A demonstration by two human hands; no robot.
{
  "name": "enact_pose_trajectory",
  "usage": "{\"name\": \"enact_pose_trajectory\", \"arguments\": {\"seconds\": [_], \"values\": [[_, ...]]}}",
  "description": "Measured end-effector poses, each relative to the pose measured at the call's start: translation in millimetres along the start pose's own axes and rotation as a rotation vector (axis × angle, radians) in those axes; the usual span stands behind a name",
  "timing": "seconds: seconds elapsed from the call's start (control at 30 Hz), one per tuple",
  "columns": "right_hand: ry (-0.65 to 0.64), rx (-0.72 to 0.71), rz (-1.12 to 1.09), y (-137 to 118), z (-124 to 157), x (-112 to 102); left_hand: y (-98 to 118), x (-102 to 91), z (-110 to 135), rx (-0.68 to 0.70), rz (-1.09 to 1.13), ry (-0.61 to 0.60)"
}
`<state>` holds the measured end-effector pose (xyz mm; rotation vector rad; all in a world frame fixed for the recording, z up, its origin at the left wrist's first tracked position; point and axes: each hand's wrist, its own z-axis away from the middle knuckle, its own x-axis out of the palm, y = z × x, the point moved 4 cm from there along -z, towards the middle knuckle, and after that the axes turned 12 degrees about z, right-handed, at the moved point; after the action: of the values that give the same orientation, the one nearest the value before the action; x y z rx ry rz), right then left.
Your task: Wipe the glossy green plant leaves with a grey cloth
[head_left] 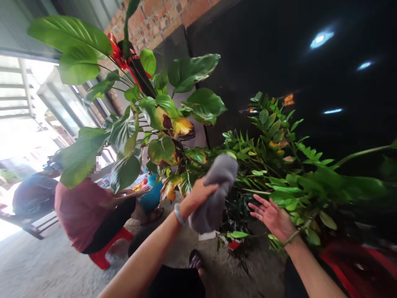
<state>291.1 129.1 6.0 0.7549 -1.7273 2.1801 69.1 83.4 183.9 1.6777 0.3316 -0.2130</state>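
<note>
My left hand [198,196] is closed round a grey cloth [215,190], held up against the leaves of a large-leaved plant [161,120]. A bracelet sits on that wrist. My right hand [273,217] is open, palm up and fingers spread, just under the fronds of a bushy small-leaved plant [279,161]. It holds nothing. Some leaves near the cloth are yellow and brown.
A person in a red shirt [82,211] sits on a low red stool at the left, another person behind. A brick wall [155,18] and a dark glossy panel [310,74] stand behind the plants. The floor is rough concrete [46,269].
</note>
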Motion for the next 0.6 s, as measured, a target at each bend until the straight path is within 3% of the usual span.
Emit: {"name": "enact_pose_trajectory", "arguments": {"seconds": [0.1, 0.17, 0.23, 0.33, 0.4, 0.43, 0.5, 0.6], "values": [[-0.006, 0.023, 0.001, 6, -7, -11, -36, 20.8, 33, -0.069, -0.264, -0.430], [-0.015, 0.033, -0.024, 9, -11, -20, -38, 14.9, 48, -0.089, -0.282, -0.582], [-0.023, 0.014, -0.046, 11, -13, -26, -23, -6.0, 43, -0.042, -0.177, -0.501], [-0.010, -0.020, -0.028, 11, -12, -26, -2, -45.6, 15, 0.054, -0.011, -0.078], [0.003, -0.018, -0.006, 11, -9, -21, -9, -58.8, 7, 0.046, 0.017, 0.187], [0.011, -0.014, -0.001, 10, -8, -18, -18, -57.8, 8, 0.018, 0.005, 0.237], [0.011, -0.011, 0.004, 9, -5, -14, -42, -44.1, 19, -0.057, -0.045, 0.128], [0.000, -0.014, 0.013, 7, -2, -15, -66, -25.7, 50, -0.150, -0.007, -0.231]]}}
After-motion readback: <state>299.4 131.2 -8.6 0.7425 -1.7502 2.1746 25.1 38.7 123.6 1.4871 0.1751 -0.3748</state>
